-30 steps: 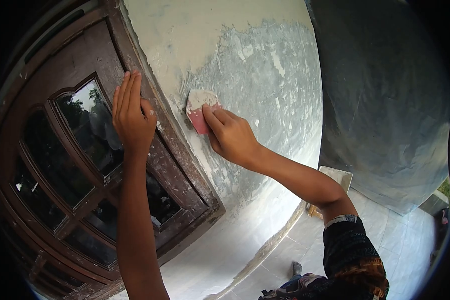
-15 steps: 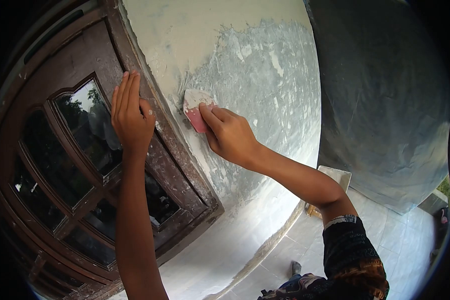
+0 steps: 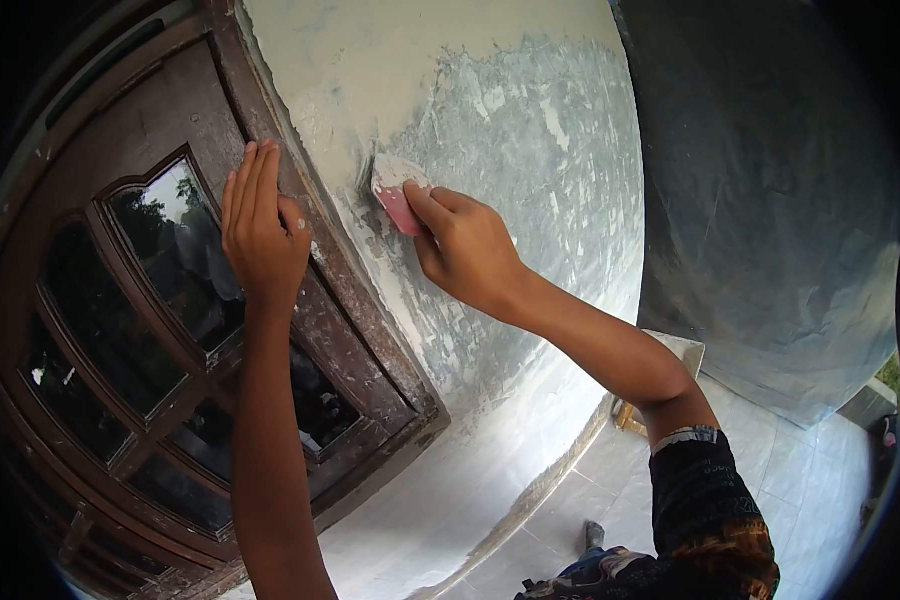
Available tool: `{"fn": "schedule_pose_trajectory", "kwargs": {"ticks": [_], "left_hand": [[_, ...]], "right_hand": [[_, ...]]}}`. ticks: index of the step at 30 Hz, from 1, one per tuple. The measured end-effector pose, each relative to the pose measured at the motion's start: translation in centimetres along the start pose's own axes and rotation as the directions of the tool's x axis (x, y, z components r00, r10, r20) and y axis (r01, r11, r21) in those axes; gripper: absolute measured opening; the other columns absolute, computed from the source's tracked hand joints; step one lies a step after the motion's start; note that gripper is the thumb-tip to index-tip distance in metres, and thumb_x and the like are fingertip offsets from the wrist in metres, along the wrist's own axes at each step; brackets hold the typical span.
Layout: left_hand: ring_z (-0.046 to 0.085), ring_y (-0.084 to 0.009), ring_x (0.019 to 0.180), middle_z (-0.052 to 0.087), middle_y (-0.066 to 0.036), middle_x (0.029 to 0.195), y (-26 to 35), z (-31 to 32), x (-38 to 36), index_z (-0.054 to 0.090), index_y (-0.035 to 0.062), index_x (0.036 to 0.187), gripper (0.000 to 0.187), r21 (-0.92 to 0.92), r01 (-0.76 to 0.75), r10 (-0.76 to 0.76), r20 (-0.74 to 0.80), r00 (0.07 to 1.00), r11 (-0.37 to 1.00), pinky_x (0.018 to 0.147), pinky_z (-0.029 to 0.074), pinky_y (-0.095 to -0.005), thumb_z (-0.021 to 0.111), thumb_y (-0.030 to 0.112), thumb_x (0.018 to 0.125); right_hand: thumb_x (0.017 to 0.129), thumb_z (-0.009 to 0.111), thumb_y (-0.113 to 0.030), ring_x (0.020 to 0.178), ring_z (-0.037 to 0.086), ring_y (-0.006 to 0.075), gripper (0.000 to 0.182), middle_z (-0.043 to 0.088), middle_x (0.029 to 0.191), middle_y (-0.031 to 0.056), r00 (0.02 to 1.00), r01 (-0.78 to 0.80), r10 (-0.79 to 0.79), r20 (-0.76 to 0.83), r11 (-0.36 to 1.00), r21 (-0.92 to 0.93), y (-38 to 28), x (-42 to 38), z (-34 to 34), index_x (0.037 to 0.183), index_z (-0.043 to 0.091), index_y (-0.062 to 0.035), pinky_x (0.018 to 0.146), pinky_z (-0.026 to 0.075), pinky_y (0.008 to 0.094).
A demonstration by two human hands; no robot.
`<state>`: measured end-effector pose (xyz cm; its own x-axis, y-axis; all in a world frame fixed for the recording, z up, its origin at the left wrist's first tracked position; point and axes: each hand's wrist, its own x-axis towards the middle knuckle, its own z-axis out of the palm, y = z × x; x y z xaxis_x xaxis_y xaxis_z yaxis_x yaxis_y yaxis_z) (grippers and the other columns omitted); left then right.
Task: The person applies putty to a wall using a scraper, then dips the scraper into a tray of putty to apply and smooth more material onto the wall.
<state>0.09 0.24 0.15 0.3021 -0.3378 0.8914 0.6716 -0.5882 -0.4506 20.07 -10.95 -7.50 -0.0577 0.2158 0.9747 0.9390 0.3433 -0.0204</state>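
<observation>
My right hand grips a small pink scraper whose upper part is coated with pale plaster. The scraper lies against the wall, close beside the door frame, where smooth cream plaster borders rough grey patches. My left hand rests flat on the brown wooden door's frame, its fingers extended and holding nothing. A whitish spot marks the thumb of that hand.
Glass panes fill the door at the left. A large dark sheet hangs at the right. Below are a pale tiled floor, a light-coloured box-like object by the wall's foot, and my foot.
My right hand and the scraper have moved slightly up along the wall. My left hand has stayed in place on the door frame.
</observation>
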Motion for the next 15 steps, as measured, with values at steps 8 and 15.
{"fn": "schedule_pose_trajectory", "kwargs": {"ticks": [8, 15], "left_hand": [[0.055, -0.0311, 0.133, 0.062, -0.016, 0.137, 0.0, 0.0, -0.1, 0.060, -0.0010, 0.133, 0.048, -0.005, -0.015, 0.015, -0.009, 1.000, 1.000, 0.114, 0.038, -0.0483, 0.045, -0.003, 0.088], [0.054, -0.0316, 0.133, 0.061, -0.016, 0.138, -0.1, -0.1, 0.0, 0.059, -0.0010, 0.135, 0.049, -0.037, 0.008, -0.008, 0.003, 1.000, 0.999, 0.114, 0.038, -0.0479, 0.045, -0.002, 0.088]], "right_hand": [[0.076, 0.061, 0.003, 0.080, 0.065, 0.0381, 0.039, 0.064, 0.085, 0.0173, 0.970, -0.111, 0.080, -0.229, 0.986, -0.126, 6.4, 8.5, 1.0, 0.115, 0.060, 0.0033, 0.070, 0.054, 0.0471], [0.077, 0.059, 0.006, 0.073, 0.063, 0.0336, 0.042, 0.059, 0.083, 0.0191, 0.992, -0.109, 0.082, 0.095, 0.938, 0.329, -4.0, -5.9, -1.7, 0.119, 0.061, 0.0053, 0.066, 0.052, 0.0425]]}}
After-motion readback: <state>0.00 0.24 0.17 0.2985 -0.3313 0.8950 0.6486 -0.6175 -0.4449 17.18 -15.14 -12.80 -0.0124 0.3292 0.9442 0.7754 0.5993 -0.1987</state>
